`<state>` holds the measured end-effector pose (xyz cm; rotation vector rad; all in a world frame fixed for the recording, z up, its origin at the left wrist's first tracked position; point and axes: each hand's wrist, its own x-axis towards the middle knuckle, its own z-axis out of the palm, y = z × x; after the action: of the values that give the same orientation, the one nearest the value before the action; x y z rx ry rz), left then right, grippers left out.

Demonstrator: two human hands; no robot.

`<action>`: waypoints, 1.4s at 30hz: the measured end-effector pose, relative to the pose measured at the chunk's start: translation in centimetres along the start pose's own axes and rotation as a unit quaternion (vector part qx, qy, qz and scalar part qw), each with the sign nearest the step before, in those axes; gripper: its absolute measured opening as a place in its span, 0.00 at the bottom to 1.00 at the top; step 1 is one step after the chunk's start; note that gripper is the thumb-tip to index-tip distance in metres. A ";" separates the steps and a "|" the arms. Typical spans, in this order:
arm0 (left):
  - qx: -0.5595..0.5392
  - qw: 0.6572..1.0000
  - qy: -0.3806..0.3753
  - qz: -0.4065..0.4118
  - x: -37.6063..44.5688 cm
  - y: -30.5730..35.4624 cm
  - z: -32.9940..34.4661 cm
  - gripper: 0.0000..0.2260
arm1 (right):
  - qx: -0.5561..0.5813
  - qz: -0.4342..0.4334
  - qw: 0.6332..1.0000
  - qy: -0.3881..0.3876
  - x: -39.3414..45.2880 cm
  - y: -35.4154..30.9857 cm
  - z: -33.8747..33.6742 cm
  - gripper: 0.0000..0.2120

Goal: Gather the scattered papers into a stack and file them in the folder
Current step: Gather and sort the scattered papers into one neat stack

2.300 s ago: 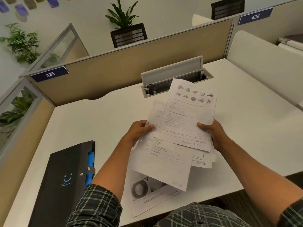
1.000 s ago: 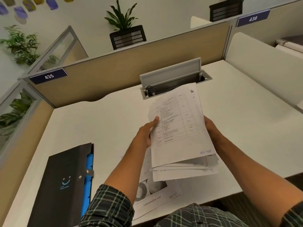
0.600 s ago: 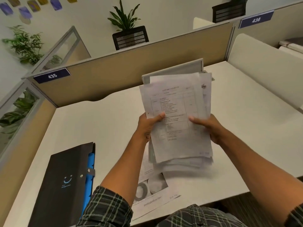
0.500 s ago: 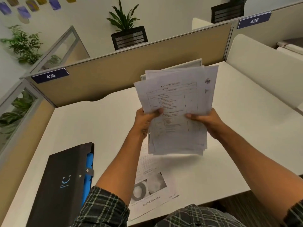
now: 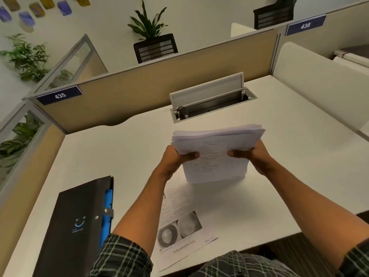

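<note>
Between left hand (image 5: 174, 159) and right hand (image 5: 253, 154), paper stack (image 5: 214, 154) stands gripped.

Two bare forearms, sleeves rolled up to about the elbow. Left sleeve (image 5: 121, 256) in a dark green plaid crossed by thin pale lines; right sleeve (image 5: 357, 260) in the same check, only its edge visible. More of the same plaid shirt (image 5: 239, 265) between the two sleeves. No watch, ring or bracelet visible on the left hand (image 5: 171, 159) or right hand (image 5: 253, 155).
</note>
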<state>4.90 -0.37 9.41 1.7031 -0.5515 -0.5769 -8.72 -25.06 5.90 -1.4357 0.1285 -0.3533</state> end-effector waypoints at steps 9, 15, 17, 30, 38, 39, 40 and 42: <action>-0.019 0.999 -0.015 0.046 0.8 1.4 1.9 0.29 | 0.004 -0.016 1.000 0.014 0.9 -1.0 0.5 0.23; -0.050 0.996 -0.024 0.066 1.1 2.2 1.8 0.22 | 0.009 -0.053 0.999 0.006 1.2 -2.2 -0.5 0.22; -0.035 0.998 -0.030 0.043 0.9 1.1 1.9 0.25 | 0.001 -0.031 1.000 0.001 0.7 -1.2 -0.9 0.25; 0.012 0.999 0.021 0.043 1.2 -2.0 2.2 0.10 | -0.057 0.010 0.998 0.037 0.2 1.0 -0.6 0.18; -0.133 0.986 0.037 -0.088 1.2 -1.9 1.9 0.20 | 0.056 0.084 0.995 0.004 1.1 2.1 -0.1 0.21; -0.145 0.984 0.036 -0.096 1.1 -1.9 1.8 0.21 | 0.062 0.099 0.993 -0.012 1.0 2.2 -0.1 0.22; -0.150 0.982 0.034 -0.107 1.1 -2.2 1.7 0.21 | 0.063 0.115 0.991 -0.026 1.0 2.3 -0.1 0.24; -0.153 0.979 0.024 -0.132 0.8 -2.8 1.7 0.21 | 0.054 0.139 0.988 -0.037 0.9 2.4 -0.1 0.28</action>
<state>4.61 -1.61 6.25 1.4988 -0.1886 -0.7673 -7.57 -25.25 3.65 -1.3010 0.2437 -0.0769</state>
